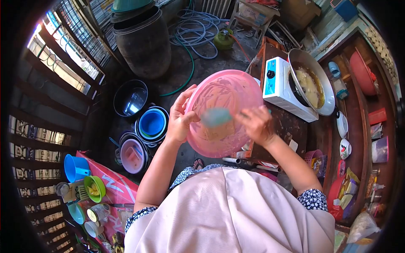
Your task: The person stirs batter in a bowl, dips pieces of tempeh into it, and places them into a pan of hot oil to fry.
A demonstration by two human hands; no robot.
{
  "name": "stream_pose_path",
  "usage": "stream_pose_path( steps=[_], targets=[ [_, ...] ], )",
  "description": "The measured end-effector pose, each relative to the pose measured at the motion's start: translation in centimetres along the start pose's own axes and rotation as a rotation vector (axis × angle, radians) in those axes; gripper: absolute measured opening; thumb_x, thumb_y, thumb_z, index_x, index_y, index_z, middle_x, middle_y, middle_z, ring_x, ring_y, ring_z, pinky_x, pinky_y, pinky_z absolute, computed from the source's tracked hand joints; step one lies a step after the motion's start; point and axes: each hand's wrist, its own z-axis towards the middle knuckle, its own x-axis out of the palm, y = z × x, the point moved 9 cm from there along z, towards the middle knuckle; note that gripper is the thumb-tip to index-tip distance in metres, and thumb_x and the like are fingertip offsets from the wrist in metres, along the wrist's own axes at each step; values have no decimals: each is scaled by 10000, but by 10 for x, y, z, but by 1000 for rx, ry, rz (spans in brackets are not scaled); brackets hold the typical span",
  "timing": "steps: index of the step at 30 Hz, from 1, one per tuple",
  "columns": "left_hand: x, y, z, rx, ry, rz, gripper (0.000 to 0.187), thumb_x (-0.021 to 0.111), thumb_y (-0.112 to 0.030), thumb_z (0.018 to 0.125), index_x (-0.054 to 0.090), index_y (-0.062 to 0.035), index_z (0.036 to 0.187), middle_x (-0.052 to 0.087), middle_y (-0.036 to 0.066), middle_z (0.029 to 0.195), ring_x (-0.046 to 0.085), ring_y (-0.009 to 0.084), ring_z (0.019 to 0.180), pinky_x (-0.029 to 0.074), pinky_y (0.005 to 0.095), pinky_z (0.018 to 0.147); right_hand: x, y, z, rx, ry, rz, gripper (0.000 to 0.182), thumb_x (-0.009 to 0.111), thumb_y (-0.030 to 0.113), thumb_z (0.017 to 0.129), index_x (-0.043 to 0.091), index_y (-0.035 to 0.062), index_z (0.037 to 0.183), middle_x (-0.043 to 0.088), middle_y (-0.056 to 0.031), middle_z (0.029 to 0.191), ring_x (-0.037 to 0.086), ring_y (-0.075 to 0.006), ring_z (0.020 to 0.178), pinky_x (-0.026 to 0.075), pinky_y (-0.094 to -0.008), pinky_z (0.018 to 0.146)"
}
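My left hand [181, 120] grips the near-left rim of a pink plastic basin [215, 152], held up in front of me and tilted toward my face. Thick beige batter [219, 95] coats its inside and pools in the middle. A teal spatula [216, 117] with a broad head lies over the batter, blurred by motion. My right hand [257, 124], also smeared, is closed around the spatula's handle at the basin's right side. To the right of the basin, a wide wok [328, 95] holds oil and pale frying food [307, 82].
The wok sits on a white gas stove [272, 88] atop a wooden table. Stacked tubs [152, 122] and a dark barrel [143, 46] stand on the floor at left. A coiled hose [196, 29] and green gas cylinder [223, 40] lie beyond. Shelves line the right.
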Motion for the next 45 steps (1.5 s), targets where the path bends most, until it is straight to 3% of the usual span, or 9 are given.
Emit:
stream_pose_path(
  steps=[2, 6, 7, 8, 25, 33, 38, 41, 45],
  targets=[
    [-8, -8, 2, 57, -9, 3, 607, 523, 23, 496, 571, -46, 1098, 337, 142, 1376, 441, 254, 1189, 387, 326, 946, 0, 12, -5, -70, 33, 8, 385, 553, 31, 697, 656, 189, 1033, 591, -11, 810, 551, -144, 674, 389, -306, 601],
    [-2, -3, 2, 16, -1, 27, 611, 523, 26, 499, 569, -44, 1104, 337, 143, 1376, 429, 258, 1201, 381, 323, 949, -19, -35, 2, 291, -3, -71, 289, 537, 12, 695, 656, 117, 937, 564, -32, 721, 562, -187, 652, 386, -330, 561],
    [0, -6, 1, 73, -57, 101, 629, 537, 8, 487, 562, -50, 1113, 561, 88, 1123, 529, 228, 1051, 404, 330, 946, -17, -46, 1, 324, 32, -95, 269, 537, 14, 693, 654, 105, 918, 562, -42, 714, 565, -204, 661, 393, -335, 568],
    [-1, -4, 2, 74, -51, 102, 629, 537, 8, 487, 562, -50, 1113, 561, 88, 1123, 529, 228, 1051, 404, 330, 946, -16, -54, -1, 359, 66, -123, 251, 537, 16, 691, 652, 92, 900, 561, -52, 707, 569, -220, 669, 399, -340, 575],
    [-6, 36, 4, -111, -19, 27, 597, 509, 43, 520, 565, -45, 1107, 312, 161, 1390, 416, 251, 1211, 381, 303, 943, 73, -27, -67, 689, 754, 494, 298, 601, 184, 731, 657, 129, 1018, 647, -134, 909, 606, -332, 862, 473, -400, 791],
    [-13, 37, 7, -98, -30, 10, 595, 498, 51, 516, 562, -37, 1101, 338, 150, 1373, 420, 246, 1206, 370, 307, 951, 105, -12, -91, 1068, 854, 1155, 294, 638, 148, 783, 627, 13, 1044, 631, -28, 781, 555, -77, 690, 441, -229, 608],
    [-19, 24, 7, -99, -94, -34, 614, 481, 42, 543, 512, -19, 1154, 503, 120, 1209, 507, 200, 1086, 408, 280, 899, 79, -44, -66, 948, 594, 965, 297, 631, 99, 764, 629, 55, 1058, 656, -55, 870, 595, -128, 711, 468, -265, 647],
    [-27, 22, 9, -61, -122, -129, 616, 457, 35, 571, 482, -25, 1183, 568, 87, 1072, 558, 168, 956, 461, 252, 801, 22, -43, -25, 486, 40, 406, 372, 600, 32, 704, 644, 159, 1051, 616, -52, 802, 590, -255, 694, 467, -334, 620],
    [-30, 16, 9, -15, -159, -180, 626, 461, 27, 556, 491, -30, 1179, 572, 81, 1066, 557, 169, 964, 460, 255, 816, 20, -17, -30, 182, 48, 47, 454, 592, 25, 657, 645, 225, 1061, 592, 2, 806, 557, -168, 686, 412, -306, 618]
  ],
)
